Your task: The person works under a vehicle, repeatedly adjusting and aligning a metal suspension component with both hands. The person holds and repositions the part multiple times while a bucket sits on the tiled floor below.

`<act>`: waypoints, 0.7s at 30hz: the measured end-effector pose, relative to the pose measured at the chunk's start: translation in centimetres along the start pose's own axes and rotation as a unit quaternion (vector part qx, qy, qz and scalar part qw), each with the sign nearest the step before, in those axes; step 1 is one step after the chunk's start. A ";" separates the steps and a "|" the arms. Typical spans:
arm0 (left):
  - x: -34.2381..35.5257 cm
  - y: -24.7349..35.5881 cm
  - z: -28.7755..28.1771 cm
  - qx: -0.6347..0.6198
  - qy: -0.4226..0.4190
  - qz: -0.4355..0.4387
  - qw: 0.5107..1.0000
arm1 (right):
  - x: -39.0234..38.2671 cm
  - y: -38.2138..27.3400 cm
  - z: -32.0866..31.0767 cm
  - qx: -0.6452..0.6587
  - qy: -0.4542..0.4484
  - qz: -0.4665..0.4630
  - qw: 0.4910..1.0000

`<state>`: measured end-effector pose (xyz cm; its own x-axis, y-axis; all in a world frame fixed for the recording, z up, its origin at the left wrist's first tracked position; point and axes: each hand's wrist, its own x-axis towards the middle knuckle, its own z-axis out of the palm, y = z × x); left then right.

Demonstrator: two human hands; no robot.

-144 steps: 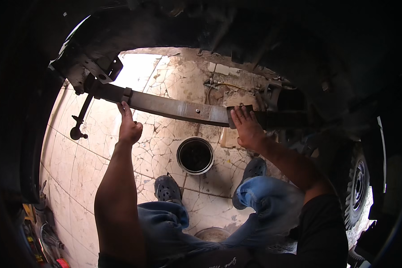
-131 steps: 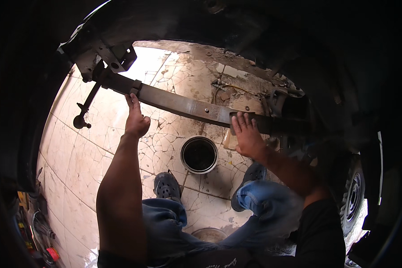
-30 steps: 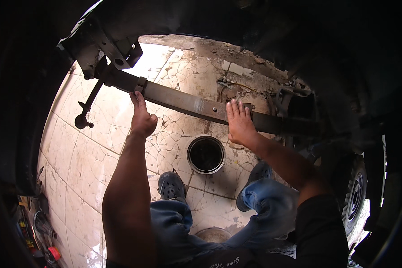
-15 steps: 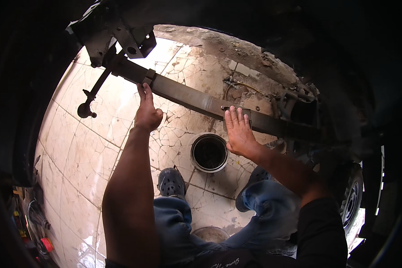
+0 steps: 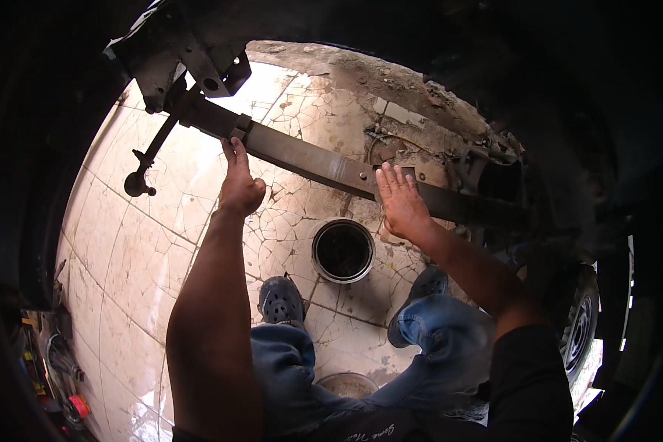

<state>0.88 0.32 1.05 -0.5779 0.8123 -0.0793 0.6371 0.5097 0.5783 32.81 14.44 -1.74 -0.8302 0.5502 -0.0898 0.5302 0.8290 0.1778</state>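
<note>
A long grey-brown leaf spring [image 5: 302, 156] of a vehicle crosses in front of me, sloping down from upper left to right. My left hand [image 5: 241, 184] reaches up to its near edge, two fingers stretched out and touching it beside a metal clip [image 5: 241, 126]; the other fingers are partly folded, and no object shows in the hand. Farther right, my right hand [image 5: 404, 205] lies with fingers extended over the spring, beside a small bolt head [image 5: 363, 176]. A dark piece behind these fingertips is partly hidden.
Below the spring, an open round can [image 5: 344, 281] with a dark inside stands on cracked floor tiles [image 5: 155, 199] between my feet. A link rod with a ball end [image 5: 135, 183] hangs at upper left. A wheel [image 5: 580, 324] stands at right; tools [image 5: 77, 405] lie at lower left.
My right hand has shifted slightly right and up along the spring, so the bolt head now shows apart from its fingers. My left hand keeps its place by the clip.
</note>
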 end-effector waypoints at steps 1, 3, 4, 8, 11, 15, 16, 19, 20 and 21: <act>0.0 -0.4 0.1 0.008 0.016 0.008 1.000 | 0.1 -0.1 -0.5 0.007 -0.017 0.014 1.000; 0.0 -1.1 -0.1 0.023 0.021 0.008 0.999 | 0.3 -0.9 -1.9 0.025 -0.053 0.041 0.997; -0.1 -1.0 0.1 0.028 0.020 0.009 0.999 | 0.0 -1.6 -1.9 0.029 -0.046 0.029 0.998; -0.3 0.4 -0.7 0.001 -0.020 -0.001 1.000 | -1.2 -1.6 -0.2 0.011 -0.013 -0.025 1.000; -0.3 0.1 -0.7 0.001 -0.011 -0.005 1.000 | -0.3 0.2 -1.0 0.022 -0.022 -0.011 0.999; -0.4 0.1 -0.8 0.012 -0.008 0.001 1.000 | -0.3 -1.2 -1.8 0.026 -0.047 0.020 0.998; -0.4 0.2 -0.8 0.007 -0.018 0.001 1.000 | -0.9 -2.1 -1.9 0.034 -0.054 0.022 0.998; -0.5 1.0 -1.2 -0.015 -0.036 -0.007 0.999 | -1.8 -2.4 -1.2 0.027 -0.024 -0.026 0.999; -0.6 1.1 -1.2 -0.024 -0.040 -0.011 0.999 | -1.8 -1.9 -0.7 0.026 -0.021 -0.028 0.999; -0.5 0.4 -1.0 -0.009 -0.013 0.001 1.000 | -1.4 -1.1 -0.5 0.024 -0.011 -0.033 0.999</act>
<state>0.85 -0.15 2.12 -0.5625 0.8207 -0.0998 0.6284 0.5029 0.5934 33.33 12.67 -1.34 -0.8593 0.4967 -0.1222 0.4833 0.8666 0.1243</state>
